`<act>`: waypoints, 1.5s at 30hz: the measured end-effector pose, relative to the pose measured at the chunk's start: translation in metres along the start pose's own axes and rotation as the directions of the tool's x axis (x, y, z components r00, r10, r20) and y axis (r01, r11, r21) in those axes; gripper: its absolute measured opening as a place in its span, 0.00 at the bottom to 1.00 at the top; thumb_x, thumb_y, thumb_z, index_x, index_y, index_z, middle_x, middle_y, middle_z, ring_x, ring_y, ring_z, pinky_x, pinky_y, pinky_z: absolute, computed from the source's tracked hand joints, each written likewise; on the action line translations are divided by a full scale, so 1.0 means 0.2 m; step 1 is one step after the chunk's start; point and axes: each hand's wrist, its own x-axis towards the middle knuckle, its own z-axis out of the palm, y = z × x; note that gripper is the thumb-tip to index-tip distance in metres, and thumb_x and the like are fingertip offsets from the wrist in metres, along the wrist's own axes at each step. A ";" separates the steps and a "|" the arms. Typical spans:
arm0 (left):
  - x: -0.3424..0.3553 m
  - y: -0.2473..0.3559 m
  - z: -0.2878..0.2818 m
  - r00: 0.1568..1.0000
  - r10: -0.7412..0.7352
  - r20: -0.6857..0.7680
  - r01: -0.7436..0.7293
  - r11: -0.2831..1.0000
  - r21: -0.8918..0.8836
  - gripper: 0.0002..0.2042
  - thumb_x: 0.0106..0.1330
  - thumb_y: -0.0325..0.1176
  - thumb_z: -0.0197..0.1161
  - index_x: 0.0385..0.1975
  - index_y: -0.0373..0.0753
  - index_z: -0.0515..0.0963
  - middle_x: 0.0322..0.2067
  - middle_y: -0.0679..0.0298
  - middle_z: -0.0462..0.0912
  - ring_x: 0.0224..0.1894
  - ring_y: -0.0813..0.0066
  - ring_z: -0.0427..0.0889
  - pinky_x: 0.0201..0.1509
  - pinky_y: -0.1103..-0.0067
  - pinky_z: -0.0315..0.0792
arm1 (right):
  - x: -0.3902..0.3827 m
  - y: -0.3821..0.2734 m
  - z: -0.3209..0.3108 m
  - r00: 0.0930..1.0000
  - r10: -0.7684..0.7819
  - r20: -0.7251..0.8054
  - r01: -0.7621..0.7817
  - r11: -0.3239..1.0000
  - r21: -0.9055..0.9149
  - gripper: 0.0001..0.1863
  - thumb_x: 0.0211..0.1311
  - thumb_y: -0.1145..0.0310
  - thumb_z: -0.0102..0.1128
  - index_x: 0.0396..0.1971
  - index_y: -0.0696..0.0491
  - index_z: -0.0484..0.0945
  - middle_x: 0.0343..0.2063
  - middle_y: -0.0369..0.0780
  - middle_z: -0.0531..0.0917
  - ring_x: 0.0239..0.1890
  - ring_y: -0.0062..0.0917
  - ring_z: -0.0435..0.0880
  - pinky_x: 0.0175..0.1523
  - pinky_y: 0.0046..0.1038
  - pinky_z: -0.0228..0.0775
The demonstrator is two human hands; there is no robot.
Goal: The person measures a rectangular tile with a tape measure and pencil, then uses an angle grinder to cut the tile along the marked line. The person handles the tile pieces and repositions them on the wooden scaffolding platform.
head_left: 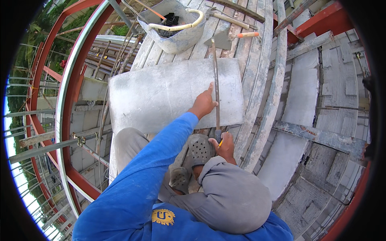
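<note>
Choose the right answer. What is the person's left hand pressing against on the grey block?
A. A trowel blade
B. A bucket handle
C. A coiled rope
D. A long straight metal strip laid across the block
D: the left hand rests on the grey block, fingers against the long metal strip, whose near end the right hand grips.

A weathered plank platform (257, 60) carries a grey block (161, 94), a grey bucket (177, 38) and a trowel (229, 38)
</note>
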 end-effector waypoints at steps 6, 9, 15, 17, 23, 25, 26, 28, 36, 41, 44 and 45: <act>-0.19 0.06 0.01 0.980 -0.172 0.099 0.193 0.947 -0.256 0.47 0.72 0.49 0.70 0.81 0.27 0.53 0.56 0.31 0.82 0.54 0.34 0.85 0.60 0.57 0.79 | 0.07 0.11 0.10 0.997 0.036 -0.073 -0.027 0.993 0.119 0.20 0.63 0.67 0.79 0.37 0.55 0.70 0.32 0.49 0.74 0.34 0.50 0.76 0.41 0.44 0.72; -0.35 0.10 -0.09 0.922 -0.185 0.341 0.303 0.892 -0.336 0.44 0.77 0.63 0.58 0.76 0.26 0.65 0.61 0.31 0.80 0.58 0.36 0.84 0.62 0.57 0.78 | 0.05 0.10 -0.08 0.954 0.276 0.118 -0.291 0.747 0.598 0.20 0.66 0.69 0.78 0.36 0.48 0.68 0.33 0.37 0.79 0.34 0.28 0.82 0.37 0.36 0.73; -0.44 0.75 -0.30 0.815 0.040 0.577 0.559 0.205 -0.803 0.44 0.78 0.71 0.50 0.69 0.30 0.76 0.59 0.46 0.82 0.56 0.52 0.86 0.59 0.56 0.82 | 0.37 -0.45 -0.67 0.981 0.179 0.075 -0.120 0.256 0.959 0.19 0.74 0.72 0.71 0.41 0.45 0.64 0.40 0.34 0.78 0.43 0.19 0.82 0.48 0.25 0.77; -0.42 0.87 -0.43 0.845 0.079 0.529 0.532 -0.027 -0.846 0.41 0.79 0.69 0.52 0.68 0.32 0.77 0.57 0.49 0.83 0.54 0.57 0.87 0.55 0.58 0.85 | 0.47 -0.44 -0.86 0.994 0.069 0.079 -0.104 0.583 0.806 0.19 0.74 0.69 0.72 0.41 0.46 0.65 0.40 0.34 0.78 0.43 0.16 0.79 0.50 0.24 0.74; -0.39 0.87 -0.85 0.941 0.093 0.324 0.227 0.537 -0.813 0.30 0.77 0.61 0.59 0.61 0.40 0.85 0.47 0.55 0.88 0.44 0.62 0.90 0.41 0.64 0.85 | 0.84 -0.86 -1.23 0.999 -0.033 0.017 0.008 0.647 0.762 0.21 0.70 0.67 0.76 0.42 0.45 0.65 0.53 0.44 0.86 0.53 0.29 0.86 0.53 0.34 0.82; -0.38 0.89 -1.01 0.978 0.075 0.193 0.033 0.864 -0.502 0.31 0.75 0.62 0.60 0.58 0.38 0.87 0.42 0.51 0.89 0.42 0.58 0.91 0.42 0.61 0.83 | 1.01 -1.03 -1.31 0.997 -0.025 -0.078 0.071 0.732 0.678 0.22 0.69 0.68 0.77 0.39 0.44 0.64 0.50 0.42 0.87 0.49 0.29 0.88 0.50 0.34 0.82; -0.42 0.94 -1.14 0.987 0.117 0.107 -0.074 0.937 -0.342 0.33 0.74 0.64 0.60 0.56 0.35 0.87 0.39 0.47 0.90 0.41 0.55 0.91 0.44 0.59 0.82 | 1.09 -1.10 -1.35 0.992 -0.068 -0.105 0.117 0.807 0.579 0.23 0.67 0.68 0.78 0.37 0.43 0.64 0.46 0.41 0.88 0.45 0.28 0.89 0.47 0.34 0.83; -0.50 0.94 -1.37 0.975 0.184 -0.124 -0.191 0.980 -0.047 0.36 0.74 0.65 0.58 0.55 0.31 0.87 0.37 0.42 0.90 0.39 0.48 0.91 0.49 0.58 0.82 | 1.19 -1.34 -1.36 0.996 -0.082 0.019 0.053 0.788 0.613 0.25 0.63 0.72 0.80 0.36 0.44 0.63 0.41 0.40 0.89 0.41 0.26 0.89 0.44 0.32 0.83; -1.00 0.81 -2.02 0.938 0.057 -0.342 0.066 0.939 0.337 0.27 0.71 0.53 0.62 0.50 0.33 0.88 0.38 0.42 0.90 0.42 0.43 0.90 0.50 0.56 0.83 | 1.32 -1.51 -1.11 0.996 -0.058 -0.071 0.091 0.725 0.683 0.24 0.56 0.86 0.69 0.39 0.49 0.61 0.33 0.43 0.84 0.32 0.32 0.89 0.40 0.35 0.88; -1.53 0.74 -1.99 0.881 -0.194 -0.431 0.295 0.938 0.180 0.22 0.69 0.46 0.66 0.51 0.34 0.88 0.43 0.41 0.87 0.46 0.42 0.87 0.53 0.56 0.80 | 1.03 -1.42 -0.90 0.958 0.272 -0.086 -0.054 0.468 0.882 0.25 0.55 0.89 0.63 0.42 0.50 0.59 0.36 0.43 0.78 0.36 0.40 0.92 0.39 0.37 0.89; -1.73 0.61 -1.89 0.867 -0.239 -0.437 0.292 0.955 0.057 0.20 0.68 0.42 0.67 0.53 0.34 0.87 0.39 0.44 0.87 0.42 0.47 0.87 0.51 0.58 0.79 | 0.98 -1.33 -0.92 0.943 0.312 -0.120 0.000 0.360 0.933 0.25 0.58 0.90 0.61 0.44 0.50 0.59 0.44 0.46 0.79 0.43 0.43 0.93 0.46 0.39 0.90; -1.76 0.51 -1.85 0.861 -0.293 -0.416 0.308 0.951 -0.032 0.21 0.68 0.41 0.67 0.55 0.35 0.87 0.40 0.46 0.87 0.43 0.51 0.88 0.51 0.60 0.79 | 0.97 -1.35 -0.94 0.942 0.318 -0.112 0.019 0.283 0.959 0.24 0.60 0.90 0.61 0.44 0.50 0.59 0.47 0.46 0.79 0.46 0.43 0.93 0.49 0.40 0.89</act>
